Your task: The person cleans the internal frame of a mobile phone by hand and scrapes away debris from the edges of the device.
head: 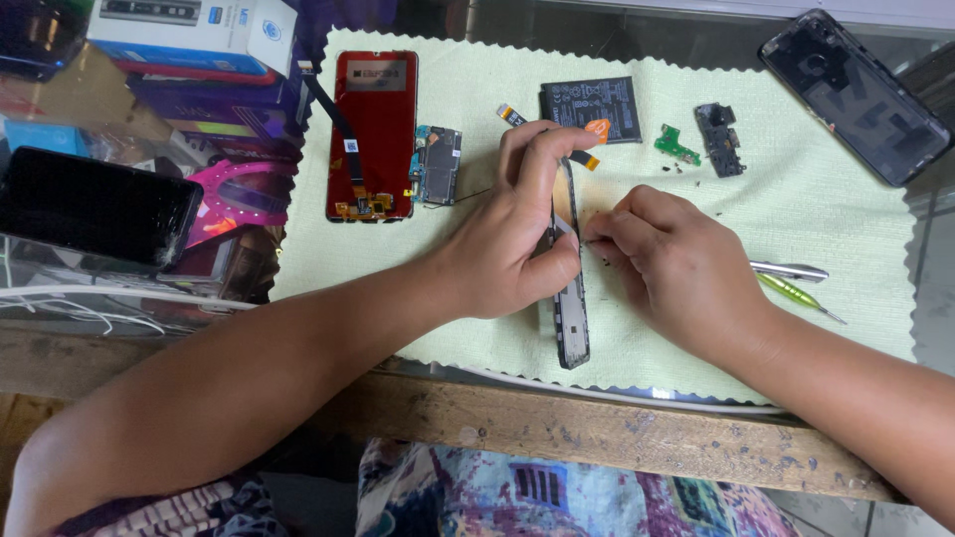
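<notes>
Nearest me, my left hand (pixel 517 234) grips a dark phone frame (pixel 570 298) stood on edge on the pale green cloth (pixel 846 229). My right hand (pixel 668 261) has its fingers pinched narrow on something tiny at the frame's rim (I cannot tell what). I judge a firm brace and gentle pinch work best. Beyond lie the battery (pixel 592 107) and red screen panel (pixel 373 129).

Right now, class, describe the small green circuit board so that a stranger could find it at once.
Start at the pale green cloth covering the bench. Near its far edge lies a black battery; just right of it sits the small green circuit board. A dark grey part lies beside it, but only this piece is bright green.
</notes>
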